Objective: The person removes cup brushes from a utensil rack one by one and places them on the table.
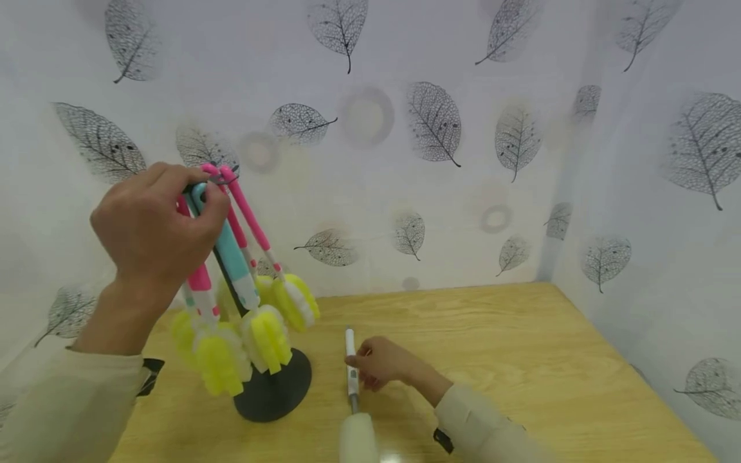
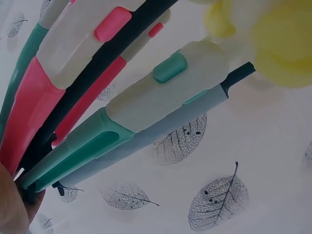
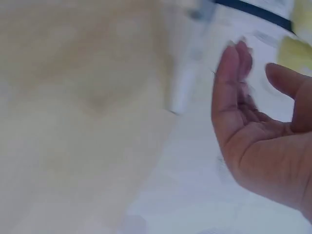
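On the wooden surface [image 1: 492, 328], a sideways tug by the left hand [image 1: 162, 215], pinching the brush stand's [image 1: 274, 399] crowded top, could swing the hanging brushes [image 1: 234, 247] loose. The right hand [image 1: 382, 363], thumb and fingers apart, might nudge the white brush [image 1: 353, 386] right of the base. Open room lies rightward; leaf-print backdrop [image 1: 370, 193] closes the far edge.

The right hand [image 3: 265, 146], thumb and fingers apart, curves beside a blurred white handle [image 3: 186, 75].
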`<state>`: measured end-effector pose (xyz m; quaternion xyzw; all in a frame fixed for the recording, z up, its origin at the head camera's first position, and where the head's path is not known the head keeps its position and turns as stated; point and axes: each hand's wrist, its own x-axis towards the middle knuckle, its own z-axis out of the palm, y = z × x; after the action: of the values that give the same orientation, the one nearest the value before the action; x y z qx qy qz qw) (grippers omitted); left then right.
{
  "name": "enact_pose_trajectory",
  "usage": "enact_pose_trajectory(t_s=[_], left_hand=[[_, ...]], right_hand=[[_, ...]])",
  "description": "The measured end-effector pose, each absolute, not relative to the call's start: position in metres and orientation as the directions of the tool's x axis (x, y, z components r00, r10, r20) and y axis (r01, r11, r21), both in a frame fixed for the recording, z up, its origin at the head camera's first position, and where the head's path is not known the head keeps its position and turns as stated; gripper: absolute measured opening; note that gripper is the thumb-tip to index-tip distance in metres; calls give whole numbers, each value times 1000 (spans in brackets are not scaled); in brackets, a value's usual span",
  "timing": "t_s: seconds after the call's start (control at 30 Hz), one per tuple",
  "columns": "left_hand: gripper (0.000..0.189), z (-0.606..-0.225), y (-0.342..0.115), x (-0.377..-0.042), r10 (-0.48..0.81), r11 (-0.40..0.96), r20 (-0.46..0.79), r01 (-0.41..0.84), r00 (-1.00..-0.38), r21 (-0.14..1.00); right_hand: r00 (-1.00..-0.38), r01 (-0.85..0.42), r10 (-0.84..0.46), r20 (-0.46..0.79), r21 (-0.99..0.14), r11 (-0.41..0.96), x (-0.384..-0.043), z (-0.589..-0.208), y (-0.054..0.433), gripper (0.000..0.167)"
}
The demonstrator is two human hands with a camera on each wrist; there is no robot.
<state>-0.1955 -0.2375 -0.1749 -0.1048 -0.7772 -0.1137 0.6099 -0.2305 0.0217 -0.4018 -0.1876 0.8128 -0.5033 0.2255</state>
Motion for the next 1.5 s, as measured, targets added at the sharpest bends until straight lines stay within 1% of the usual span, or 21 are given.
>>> enact_pose_trajectory(t_s=[0.07, 0.13, 0.2, 0.27, 0.37, 0.5, 0.6, 0.7, 0.83, 0.9, 1.03, 1.17, 1.3, 1.4, 1.5], left_hand=[[41, -175, -238, -195, 17, 957, 972, 287, -233, 52], [41, -175, -237, -195, 6, 960, 970, 273, -242, 62], [41, -174, -236, -195, 3, 963, 968, 262, -251, 65], [41, -173, -235, -196, 9, 964, 967, 259, -254, 59], [39, -172, -233, -195, 6, 962, 966, 264, -258, 65], [36, -170, -233, -194, 21, 951, 966, 305, -256, 60], [33, -170, -232, -197, 34, 928, 973, 368, -230, 54], [30, -171, -236, -201, 23, 894, 976, 442, -218, 78], [27, -171, -245, -204, 15, 842, 971, 527, -237, 115], [26, -171, -249, -204, 22, 839, 967, 531, -255, 121], [30, -169, -250, -200, 37, 881, 952, 459, -304, 112], [36, -165, -243, -195, 91, 934, 935, 356, -344, 40], [38, -161, -237, -191, 155, 955, 915, 294, -372, -42], [42, -160, -234, -188, 162, 962, 914, 268, -371, -61], [48, -160, -232, -189, 151, 963, 928, 261, -340, -61]], right_hand=[[-828, -124, -551, -101, -926, 356, -241, -386, 17, 28], [-829, -163, -559, -6, -954, 251, -252, -368, 10, 27], [-835, -236, -538, 113, -958, 164, -259, -348, 0, 27], [-832, -329, -504, 233, -938, 108, -264, -328, -12, 29], [-804, -475, -461, 377, -873, 113, -265, -300, -31, 36], [-741, -569, -488, 462, -817, 90, -264, -273, -55, 44], [-719, -586, -492, 491, -808, 50, -261, -263, -64, 46], [-725, -589, -469, 505, -807, 42, -258, -260, -68, 45], [-731, -606, -438, 524, -793, 64, -252, -259, -69, 39], [-719, -619, -442, 536, -783, 58, -250, -259, -69, 35], [-704, -620, -465, 536, -784, 35, -249, -257, -67, 33], [-707, -613, -460, 537, -790, 18, -250, -253, -59, 30], [-723, -596, -424, 545, -803, -17, -253, -250, -48, 28], [-753, -571, -384, 534, -820, -21, -255, -251, -35, 26], [-806, -522, -337, 486, -853, 20, -258, -254, -19, 24]])
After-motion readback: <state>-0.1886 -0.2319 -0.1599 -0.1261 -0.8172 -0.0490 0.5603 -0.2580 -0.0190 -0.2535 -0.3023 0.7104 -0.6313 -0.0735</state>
